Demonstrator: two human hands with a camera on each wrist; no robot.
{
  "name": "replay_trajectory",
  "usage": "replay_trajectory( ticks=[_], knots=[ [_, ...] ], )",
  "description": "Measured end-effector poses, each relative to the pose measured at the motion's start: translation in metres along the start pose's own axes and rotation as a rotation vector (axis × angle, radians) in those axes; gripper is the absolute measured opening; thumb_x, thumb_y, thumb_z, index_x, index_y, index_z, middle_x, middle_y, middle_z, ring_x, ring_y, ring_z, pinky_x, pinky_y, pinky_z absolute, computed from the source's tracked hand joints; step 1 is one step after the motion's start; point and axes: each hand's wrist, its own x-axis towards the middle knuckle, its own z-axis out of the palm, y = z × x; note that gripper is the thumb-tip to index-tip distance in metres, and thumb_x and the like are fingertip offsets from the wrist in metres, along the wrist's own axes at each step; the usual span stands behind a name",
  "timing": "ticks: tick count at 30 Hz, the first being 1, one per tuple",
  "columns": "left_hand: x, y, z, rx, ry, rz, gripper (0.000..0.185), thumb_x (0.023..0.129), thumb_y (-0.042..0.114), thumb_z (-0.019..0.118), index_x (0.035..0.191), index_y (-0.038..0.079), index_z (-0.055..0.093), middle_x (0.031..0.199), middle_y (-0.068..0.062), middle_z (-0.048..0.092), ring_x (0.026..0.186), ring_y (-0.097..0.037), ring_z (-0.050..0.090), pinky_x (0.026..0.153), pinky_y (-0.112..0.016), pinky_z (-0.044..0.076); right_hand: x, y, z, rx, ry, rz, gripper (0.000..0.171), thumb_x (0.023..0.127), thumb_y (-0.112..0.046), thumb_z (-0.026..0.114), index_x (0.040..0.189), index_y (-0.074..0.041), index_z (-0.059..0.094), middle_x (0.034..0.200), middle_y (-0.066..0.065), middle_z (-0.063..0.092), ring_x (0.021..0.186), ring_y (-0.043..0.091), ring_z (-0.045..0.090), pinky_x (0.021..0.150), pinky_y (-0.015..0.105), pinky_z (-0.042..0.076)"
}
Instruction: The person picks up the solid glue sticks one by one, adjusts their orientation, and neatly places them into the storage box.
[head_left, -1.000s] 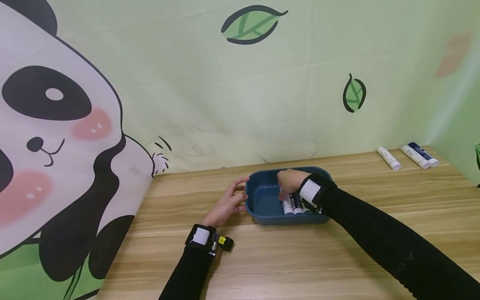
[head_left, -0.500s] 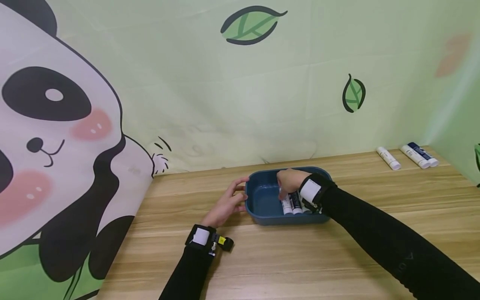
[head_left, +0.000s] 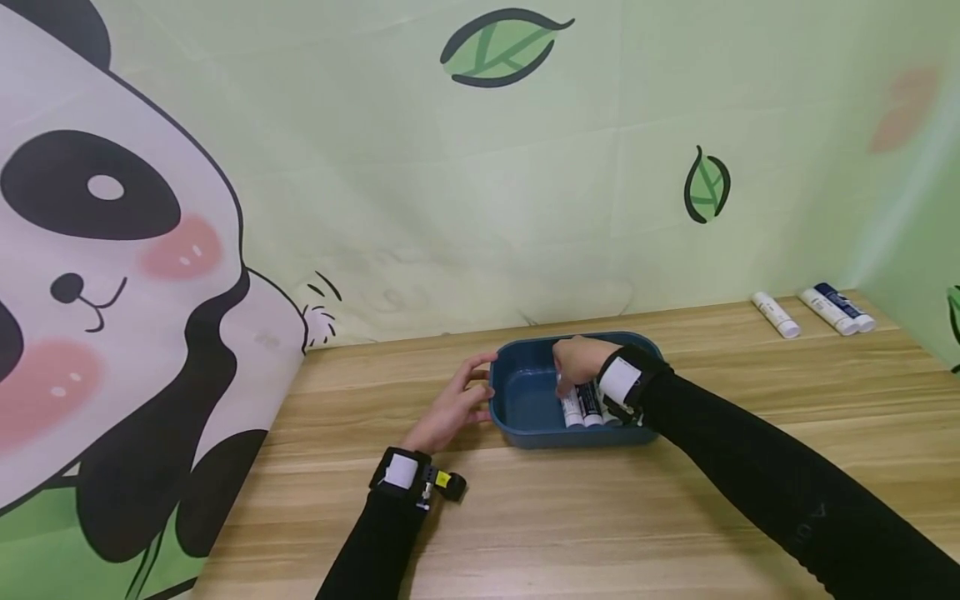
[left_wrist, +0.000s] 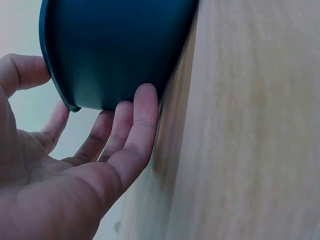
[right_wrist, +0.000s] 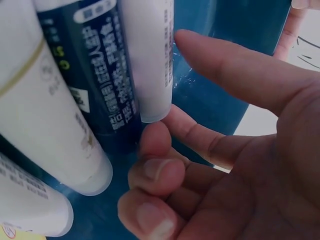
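A dark blue plastic bin (head_left: pixel 525 438) stands on the wooden table. My left hand (head_left: pixel 450 407) is at its left end, fingertips (left_wrist: pixel 145 97) resting on the outer wall and the fingers only gently bent. Inside the bin my right hand (head_left: pixel 581 361) holds the end of a white glue stick (right_wrist: pixel 152 65) between thumb and index finger, the other fingers curled. Beside it lie a navy glue stick (right_wrist: pixel 95 75) and two more white ones, a gold-ringed glue stick (right_wrist: pixel 60 120) and a lower glue stick (right_wrist: pixel 32 202). My right wrist hides part of the row in the head view.
At the table's back right lie a single white glue stick (head_left: pixel 776 315) and, farther right, a white glue stick (head_left: pixel 827 311) next to a navy one (head_left: pixel 845 306). A pale green panda-printed backdrop (head_left: pixel 375 192) rises behind the table (head_left: pixel 525 525).
Neither hand has visibly moved, and the bin with its glue sticks stays in place. The whole head view has shifted very slightly.
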Motion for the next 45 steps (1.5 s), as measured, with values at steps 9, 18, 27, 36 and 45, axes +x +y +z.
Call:
replay_trajectory(
  ticks=[9,18,27,36,45],
  knots=[
    [-0.001,0.001,0.000,0.007,-0.004,0.009,0.063,0.098,0.010,0.047,0.158,0.021,0.033,0.149,-0.020,0.033,0.113,-0.026,0.055,0.084,-0.030,0.058,0.001,0.002,0.000,0.002,0.002,-0.004,0.035,0.088,-0.023,0.080,0.110,-0.003,0.062,0.106,0.012,0.068,0.089,0.020,0.062,0.079,0.032,0.055],
    [-0.001,0.000,-0.001,0.012,-0.006,0.003,0.062,0.098,0.011,0.047,0.158,0.022,0.033,0.150,-0.020,0.032,0.114,-0.027,0.055,0.084,-0.030,0.058,-0.004,0.004,-0.002,0.016,0.019,-0.030,0.034,0.088,-0.020,0.078,0.111,0.000,0.063,0.103,0.010,0.067,0.085,0.018,0.059,0.072,0.029,0.050],
    [0.000,-0.001,-0.001,0.011,-0.004,0.006,0.062,0.098,0.011,0.047,0.158,0.023,0.034,0.149,-0.019,0.033,0.117,-0.028,0.054,0.084,-0.031,0.058,-0.007,0.012,-0.009,0.109,0.028,-0.067,0.023,0.095,-0.016,0.070,0.107,0.000,0.059,0.094,0.007,0.060,0.075,0.015,0.054,0.060,0.024,0.044],
    [0.000,-0.001,-0.002,0.026,0.005,0.000,0.061,0.098,0.010,0.046,0.157,0.024,0.035,0.149,-0.018,0.035,0.116,-0.026,0.055,0.087,-0.032,0.059,-0.013,0.037,-0.029,0.197,0.099,-0.142,0.020,0.102,-0.018,0.059,0.114,-0.002,0.065,0.068,-0.003,0.049,0.050,0.009,0.042,0.045,0.022,0.037],
    [-0.001,-0.001,-0.003,0.037,-0.012,-0.005,0.060,0.099,0.011,0.046,0.156,0.027,0.035,0.151,-0.016,0.034,0.120,-0.026,0.053,0.091,-0.033,0.059,-0.023,0.062,-0.048,0.260,0.213,-0.107,0.025,0.101,-0.018,0.055,0.116,0.000,0.064,0.074,0.003,0.054,0.052,0.011,0.043,0.047,0.023,0.036]
  ],
)
